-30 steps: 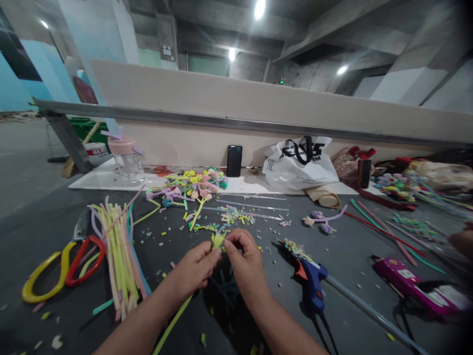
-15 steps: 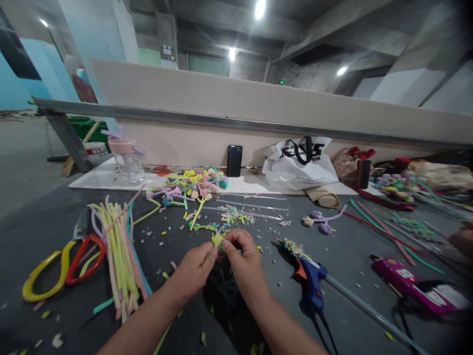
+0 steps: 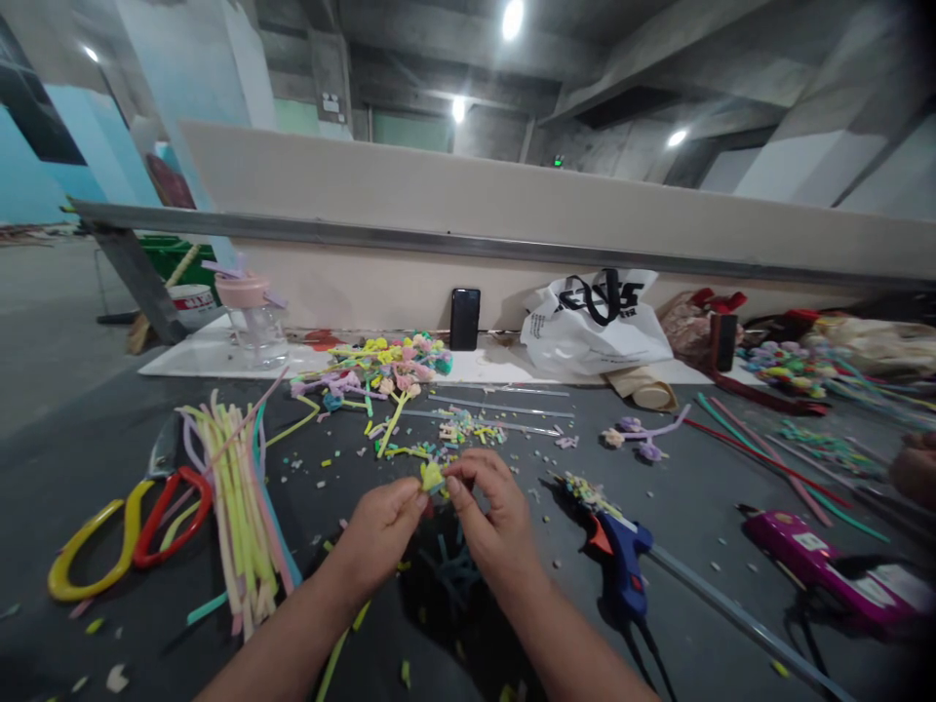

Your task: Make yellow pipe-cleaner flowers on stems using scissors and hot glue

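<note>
My left hand [image 3: 380, 531] and my right hand [image 3: 489, 522] meet above the dark table [image 3: 109, 458], fingertips pinching a small yellow curled pipe-cleaner flower [image 3: 431, 476] between them. A yellow-green stem [image 3: 337, 655] runs down from it under my left wrist. Loose coloured scraps [image 3: 457, 429] lie just beyond my fingers.
A bundle of pastel pipe cleaners [image 3: 238, 497] and yellow and red scissors [image 3: 124, 531] lie left. A blue glue gun [image 3: 621, 561] and a purple glue gun [image 3: 826, 565] lie right. Finished flowers [image 3: 380, 369], a phone [image 3: 464, 318], a white bag [image 3: 592, 327] and a jar [image 3: 253, 317] sit behind. Another person's hand [image 3: 914, 468] shows at far right.
Both hands stay together on the yellow flower, turning it slightly; the stem under my left wrist has shifted a little. Otherwise nothing has moved.
</note>
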Demonstrator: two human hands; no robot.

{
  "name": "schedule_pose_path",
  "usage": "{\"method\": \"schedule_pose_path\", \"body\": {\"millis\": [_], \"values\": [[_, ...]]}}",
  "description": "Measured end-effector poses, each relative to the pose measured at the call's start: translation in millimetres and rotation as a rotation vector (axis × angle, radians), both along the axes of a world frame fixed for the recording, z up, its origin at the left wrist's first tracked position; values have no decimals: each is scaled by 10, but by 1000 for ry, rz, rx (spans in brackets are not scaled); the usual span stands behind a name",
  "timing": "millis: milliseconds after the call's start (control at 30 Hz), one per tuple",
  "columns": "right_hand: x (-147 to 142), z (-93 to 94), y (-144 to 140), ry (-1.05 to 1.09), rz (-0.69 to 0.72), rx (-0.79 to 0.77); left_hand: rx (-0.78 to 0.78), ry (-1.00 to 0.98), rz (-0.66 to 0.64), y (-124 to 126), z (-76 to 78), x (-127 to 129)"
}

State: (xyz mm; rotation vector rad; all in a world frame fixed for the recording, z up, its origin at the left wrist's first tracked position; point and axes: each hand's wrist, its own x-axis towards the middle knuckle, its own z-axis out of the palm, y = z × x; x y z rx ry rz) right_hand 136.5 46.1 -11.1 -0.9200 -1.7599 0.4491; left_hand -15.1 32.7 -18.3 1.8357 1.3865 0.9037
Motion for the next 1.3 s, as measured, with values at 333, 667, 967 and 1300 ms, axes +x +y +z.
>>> {"method": "schedule_pose_path", "body": {"millis": [333, 667, 967, 1300], "values": [[36, -24, 65, -162, 21, -10, 66, 156, 47, 46, -91, 6], [29, -73, 60, 9, 61, -152, 156, 199, 2, 46, -152, 8], [9, -63, 74, 220, 175, -300, 29, -80, -24, 26, -104, -20], [17, -86, 38, 542, 460, -576, -641, -992, -212, -63, -35, 31]]}}
